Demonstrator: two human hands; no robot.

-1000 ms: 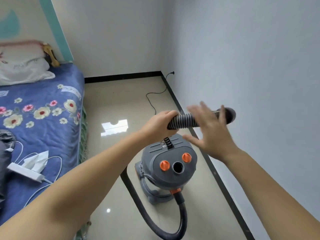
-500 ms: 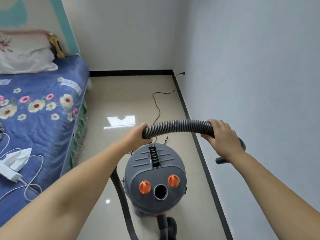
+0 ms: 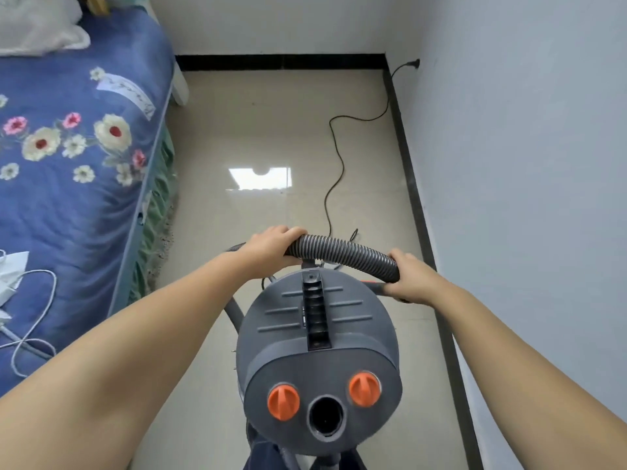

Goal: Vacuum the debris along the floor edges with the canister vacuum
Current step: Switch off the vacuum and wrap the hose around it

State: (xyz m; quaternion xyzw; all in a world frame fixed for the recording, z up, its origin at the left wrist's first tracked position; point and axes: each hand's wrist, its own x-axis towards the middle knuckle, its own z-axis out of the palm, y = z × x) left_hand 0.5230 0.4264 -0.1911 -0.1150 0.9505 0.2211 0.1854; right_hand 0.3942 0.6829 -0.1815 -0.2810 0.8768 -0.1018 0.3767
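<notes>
The grey canister vacuum [image 3: 319, 337], with two orange knobs and a round port on its near face, stands on the beige floor right below me. A ribbed grey hose [image 3: 342, 251] arches across above its top. My left hand [image 3: 271, 245] grips the hose at its left end. My right hand [image 3: 409, 279] grips the hose's right end, where it meets a dark nozzle piece with an orange trim; the nozzle tip is hidden behind the hand. Specks of debris [image 3: 164, 239] lie along the bed's base.
A bed with a blue floral cover [image 3: 78, 157] fills the left side, with a white cable and charger on it. The black power cord [image 3: 334, 171] snakes over the floor to a wall plug [image 3: 412, 64]. A black skirting [image 3: 420, 212] runs along the right wall.
My right hand went from open beside the hose to gripping its right end. The view tilted down and the vacuum now sits closer and lower in view.
</notes>
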